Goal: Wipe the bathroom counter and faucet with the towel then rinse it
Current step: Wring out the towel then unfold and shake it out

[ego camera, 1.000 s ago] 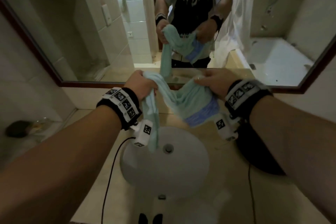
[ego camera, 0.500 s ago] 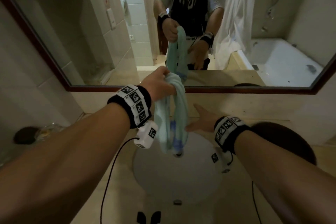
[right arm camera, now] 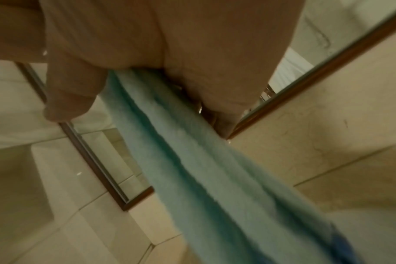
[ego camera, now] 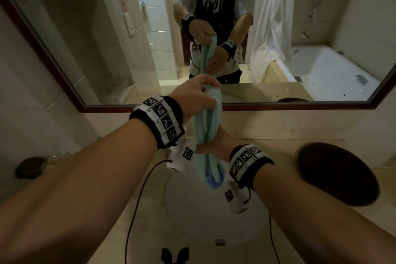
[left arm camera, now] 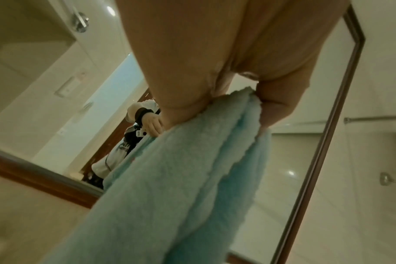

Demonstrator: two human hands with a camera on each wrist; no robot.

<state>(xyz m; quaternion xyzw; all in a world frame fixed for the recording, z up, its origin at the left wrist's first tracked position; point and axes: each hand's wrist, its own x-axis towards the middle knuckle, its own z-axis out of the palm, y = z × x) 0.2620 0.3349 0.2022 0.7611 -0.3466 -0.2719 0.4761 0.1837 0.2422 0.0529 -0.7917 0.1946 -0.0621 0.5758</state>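
A pale green towel [ego camera: 207, 126] with a blue band at its lower end hangs bunched and upright over the white basin [ego camera: 205, 216]. My left hand [ego camera: 199, 96] grips its top fold; in the left wrist view, thumb and fingers [left arm camera: 274, 110] pinch the towel [left arm camera: 181, 178]. My right hand [ego camera: 214, 146] wraps around the towel lower down; in the right wrist view the towel [right arm camera: 192, 160] runs out from under the curled fingers [right arm camera: 66, 100]. The faucet is hidden behind the towel and hands. The beige counter [ego camera: 267, 156] surrounds the basin.
A wood-framed mirror [ego camera: 300, 106] runs along the wall behind the counter. A dark round object [ego camera: 334, 173] lies on the counter at the right. A small dark item [ego camera: 30, 167] sits at the far left. Black cables [ego camera: 137, 199] trail across the counter front.
The towel was held spread between both hands. My left hand lifted it into a hanging bunch, and my right hand let go, dropped lower and has closed around the towel's middle.
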